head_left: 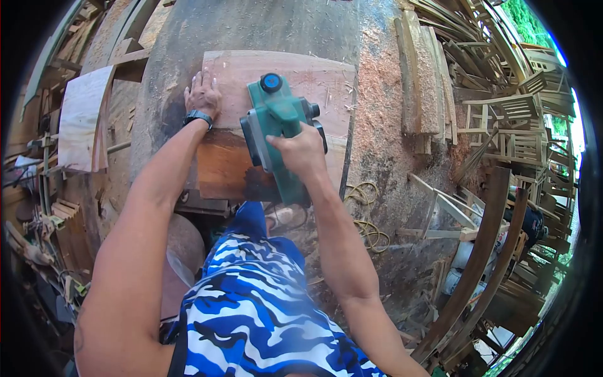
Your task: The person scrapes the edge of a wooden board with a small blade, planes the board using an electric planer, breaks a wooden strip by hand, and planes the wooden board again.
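Observation:
A green electric planer point(286, 144) rests on a wide wooden board point(232, 69), its blue-topped front knob pointing away from me. My right hand point(301, 149) is wrapped round the planer's rear handle. Flat on the board's left edge lies my left hand point(203, 97), fingers spread and a dark watch on the wrist. The board's far part is pale, while its near left part point(220, 166) is darker reddish brown. Thin shavings lie scattered over the pale wood. The planer's underside is hidden.
Heaps of shavings point(377, 94) cover the ground right of the board, beside stacked planks point(418, 81). A yellow cord point(370, 235) coils at the lower right. Wooden chair frames point(509, 119) pile up farther right. A pale panel point(85, 119) stands at the left.

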`<state>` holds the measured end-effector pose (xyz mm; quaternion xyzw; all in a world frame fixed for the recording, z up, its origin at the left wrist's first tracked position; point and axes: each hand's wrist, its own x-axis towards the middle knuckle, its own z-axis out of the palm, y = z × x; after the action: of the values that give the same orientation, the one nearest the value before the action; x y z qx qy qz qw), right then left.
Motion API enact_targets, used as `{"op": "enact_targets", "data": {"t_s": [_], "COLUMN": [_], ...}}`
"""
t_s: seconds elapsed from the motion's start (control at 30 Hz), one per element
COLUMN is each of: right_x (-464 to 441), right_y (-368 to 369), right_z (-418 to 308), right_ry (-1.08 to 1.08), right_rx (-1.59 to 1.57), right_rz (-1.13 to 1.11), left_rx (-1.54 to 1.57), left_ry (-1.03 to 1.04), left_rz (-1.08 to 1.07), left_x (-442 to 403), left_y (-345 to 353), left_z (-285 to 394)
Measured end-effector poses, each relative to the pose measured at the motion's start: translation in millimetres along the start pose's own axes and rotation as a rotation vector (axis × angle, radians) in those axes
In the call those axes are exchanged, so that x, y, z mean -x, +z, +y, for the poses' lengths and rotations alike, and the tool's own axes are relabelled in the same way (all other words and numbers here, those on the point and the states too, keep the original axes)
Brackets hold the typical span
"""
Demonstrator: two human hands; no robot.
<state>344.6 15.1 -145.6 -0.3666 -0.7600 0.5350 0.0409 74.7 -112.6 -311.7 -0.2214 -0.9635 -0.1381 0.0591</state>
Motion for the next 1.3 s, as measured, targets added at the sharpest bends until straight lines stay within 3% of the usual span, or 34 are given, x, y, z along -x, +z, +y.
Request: {"op": "enact_targets", "data": {"t_s": [0.4,0.57,0.73,0.8,0.93,1.03,1.17,1.23,1.3], "right_x": [188,158,82,54,22,20,51,70,86], "right_y": [-19,-15,9,16,17,16,-14,-31,-44], "right_z": [59,48,20,7,-8,-6,-1,0,7], "right_ry": [0.223,0.246,0.124,0.057,0.039,0.044,0.098,0.121,0.103], "right_rx": [-0.02,0.017,-0.04,-0.005,0.057,0.069,0.018,0.045,0.077], "right_rz": [-0.062,-0.088,-0.036,-0.017,-0.03,-0.047,-0.047,-0.005,0.038], "left_rx": [0.035,0.079,0.131,0.283,0.349,0.504,0.485,0.893,0.948], "left_ry": [-0.035,-0.037,-0.048,-0.06,0.059,-0.034,-0.124,-0.111,-0.081], "left_rz": [0.002,-0.043,-0.061,-0.124,-0.162,-0.393,-0.308,-0.325,-0.442], "left_x": [1,-1,-4,-8,-15,-22,-15,3,25], "left_y": [-3,0,5,14,19,-34,-70,-92,-121], "left_z": [2,-2,-8,-22,-48,-37,-30,-20,-2]}}
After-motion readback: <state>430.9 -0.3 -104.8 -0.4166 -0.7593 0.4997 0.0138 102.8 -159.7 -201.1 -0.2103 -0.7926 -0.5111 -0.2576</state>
